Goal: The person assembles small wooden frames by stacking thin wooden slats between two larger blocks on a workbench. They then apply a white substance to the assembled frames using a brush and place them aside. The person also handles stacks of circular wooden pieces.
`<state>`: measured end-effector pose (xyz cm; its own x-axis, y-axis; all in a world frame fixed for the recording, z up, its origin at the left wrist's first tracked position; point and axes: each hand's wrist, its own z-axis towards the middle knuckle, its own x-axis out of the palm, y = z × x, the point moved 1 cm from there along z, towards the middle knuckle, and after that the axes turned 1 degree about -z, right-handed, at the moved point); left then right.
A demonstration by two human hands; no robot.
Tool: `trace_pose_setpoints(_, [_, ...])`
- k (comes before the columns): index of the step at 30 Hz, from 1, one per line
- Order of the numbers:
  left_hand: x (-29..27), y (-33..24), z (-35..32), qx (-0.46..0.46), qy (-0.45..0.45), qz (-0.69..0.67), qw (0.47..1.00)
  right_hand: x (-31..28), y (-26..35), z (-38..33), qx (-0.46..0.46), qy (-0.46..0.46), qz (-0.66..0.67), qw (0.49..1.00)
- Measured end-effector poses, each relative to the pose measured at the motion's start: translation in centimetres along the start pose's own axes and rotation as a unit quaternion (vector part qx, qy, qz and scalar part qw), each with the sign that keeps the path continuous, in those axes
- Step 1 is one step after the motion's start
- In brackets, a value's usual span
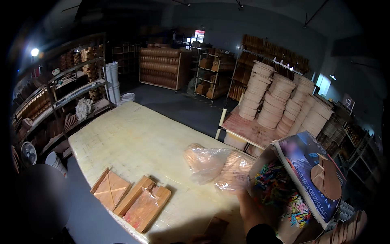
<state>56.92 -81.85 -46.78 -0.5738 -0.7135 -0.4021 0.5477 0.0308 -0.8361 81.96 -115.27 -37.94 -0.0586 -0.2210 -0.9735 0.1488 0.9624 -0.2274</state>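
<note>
My right hand point(242, 190) reaches in from the lower edge and touches the near end of a clear plastic bag point(237, 166) of thin, pale wooden strips. Its fingers blend into the plastic and the strips, so their grip is hidden. Left of this bag, another clear bag point(203, 160) bulges with similar wooden pieces. At the lower edge a dim shape in deep shadow seems to be my left hand point(199, 239), beside a small dark-brown wooden piece point(217, 227); I cannot make out its fingers.
Two wooden jigs, one with crossed strips point(109, 189) and one with thick rails point(148, 203), lie on the pale table point(134, 134). An open carton point(302, 179) of colourful clips stands at right. Behind it, a cart point(248, 126) carries stacked curved wooden rims point(256, 89). Shelving point(77, 67) lines the left.
</note>
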Motion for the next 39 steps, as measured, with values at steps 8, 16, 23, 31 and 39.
trace_pose_setpoints(8, [-0.8,0.8,0.2,0.012,0.020,-0.023,0.999,-4.2,1.3,-4.0,-0.062,-0.138,-0.006,0.988])
trace_pose_setpoints(16, [-1.1,1.0,0.6,0.021,0.016,-0.035,0.999,-5.7,1.7,-3.2,-0.036,-0.088,-0.011,0.995])
trace_pose_setpoints(23, [-1.6,0.6,0.2,0.027,0.021,-0.039,0.999,-2.8,2.9,-3.5,-0.100,-0.175,0.017,0.979])
trace_pose_setpoints(31, [-0.9,0.8,-1.6,0.054,0.020,-0.048,0.997,-5.6,3.9,-11.3,-0.113,-0.327,0.237,0.908])
trace_pose_setpoints(39, [-2.5,-2.8,0.7,0.018,-0.045,-0.076,0.996,-11.3,6.6,-20.5,0.092,-0.277,0.547,0.785])
